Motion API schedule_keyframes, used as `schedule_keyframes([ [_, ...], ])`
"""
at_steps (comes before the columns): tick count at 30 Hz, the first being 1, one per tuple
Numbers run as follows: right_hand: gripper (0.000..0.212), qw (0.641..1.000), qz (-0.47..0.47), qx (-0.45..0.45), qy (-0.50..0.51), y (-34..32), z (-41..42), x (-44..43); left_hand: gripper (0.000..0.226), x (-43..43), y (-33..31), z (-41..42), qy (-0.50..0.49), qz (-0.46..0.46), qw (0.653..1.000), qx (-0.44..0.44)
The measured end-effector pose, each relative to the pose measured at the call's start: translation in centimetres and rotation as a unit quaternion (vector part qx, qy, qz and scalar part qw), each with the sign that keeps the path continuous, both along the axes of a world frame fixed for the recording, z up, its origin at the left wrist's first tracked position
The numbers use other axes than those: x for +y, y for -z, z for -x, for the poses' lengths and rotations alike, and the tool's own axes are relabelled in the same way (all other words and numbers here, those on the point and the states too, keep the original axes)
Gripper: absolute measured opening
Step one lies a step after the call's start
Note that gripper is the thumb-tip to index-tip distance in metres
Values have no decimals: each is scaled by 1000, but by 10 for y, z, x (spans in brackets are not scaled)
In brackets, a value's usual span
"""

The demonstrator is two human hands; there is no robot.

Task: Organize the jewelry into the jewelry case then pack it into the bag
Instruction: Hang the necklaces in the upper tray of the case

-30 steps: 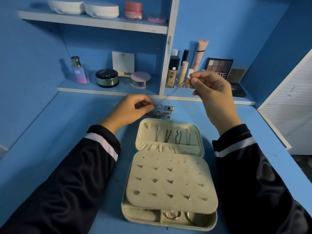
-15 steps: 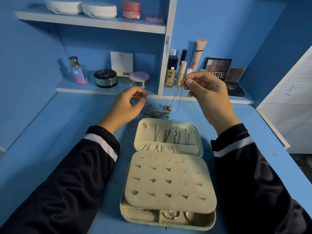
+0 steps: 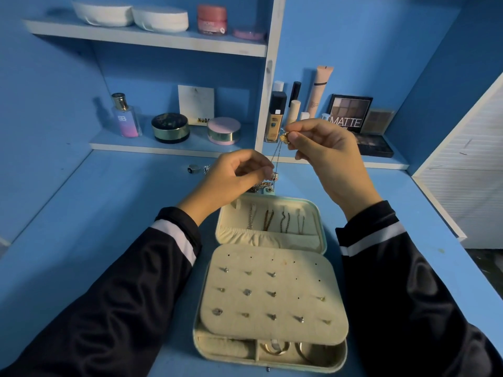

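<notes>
Fingers [image 3: 296,134] pinching: right hand [image 3: 326,151] on gold pendant [image 3: 284,138], left hand [image 3: 234,172] on chain [image 3: 276,155] | I judge chain light, limp, tangle-prone; hold ends

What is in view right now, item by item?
jewelry case: one, cream, open on desk
stud earrings: about twelve, metal, case's panel
hung chains: four, mixed metal, inside lid
necklace: one, gold pendant, between both hands
loose jewelry: one pile, silver, behind case
perfume bottle: one, pink-purple, lower shelf
compacts: two, black and pink, lower shelf
eyeshadow palette: one, black, lower shelf right
white tubs: two, white, top shelf
left hand: one, pinches necklace's lower end
right hand: one, pinches pendant end
</notes>
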State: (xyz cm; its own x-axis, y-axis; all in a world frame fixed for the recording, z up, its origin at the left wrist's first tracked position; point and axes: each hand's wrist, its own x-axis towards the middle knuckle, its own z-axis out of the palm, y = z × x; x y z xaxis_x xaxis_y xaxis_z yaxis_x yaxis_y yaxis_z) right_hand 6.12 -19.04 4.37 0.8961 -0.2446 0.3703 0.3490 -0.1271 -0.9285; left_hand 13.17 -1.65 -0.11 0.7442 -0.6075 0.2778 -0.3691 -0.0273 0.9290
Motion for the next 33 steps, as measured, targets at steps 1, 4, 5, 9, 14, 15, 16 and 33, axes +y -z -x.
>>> schedule_keyframes([
  [1,11,1000,-3,-2,5,0,0,-1,10,1,0,-1,-1,-3,1000,1],
  [4,11,1000,-17,-7,11,-1,1,-3,11,7,3,-5,-10,-26,999,-17],
  [5,11,1000,-26,-10,11,-2,2,-4,11,9,5,-7,-19,-40,998,-36],
  [9,13,998,-55,-33,12,-7,5,-10,15,18,12,-18,-89,-65,990,-86],
  [14,12,995,-82,-47,23,-10,9,-15,7,30,13,-28,-171,-37,981,-90],
  [15,11,995,-85,-49,25,-10,9,-17,7,32,13,-29,-179,-37,979,-88],
  [16,11,995,-86,-50,28,-10,9,-18,6,35,14,-31,-185,-38,978,-86],
  [33,16,999,-32,-32,-18,-2,29,-4,14,55,-10,-7,-156,55,983,-76],
])
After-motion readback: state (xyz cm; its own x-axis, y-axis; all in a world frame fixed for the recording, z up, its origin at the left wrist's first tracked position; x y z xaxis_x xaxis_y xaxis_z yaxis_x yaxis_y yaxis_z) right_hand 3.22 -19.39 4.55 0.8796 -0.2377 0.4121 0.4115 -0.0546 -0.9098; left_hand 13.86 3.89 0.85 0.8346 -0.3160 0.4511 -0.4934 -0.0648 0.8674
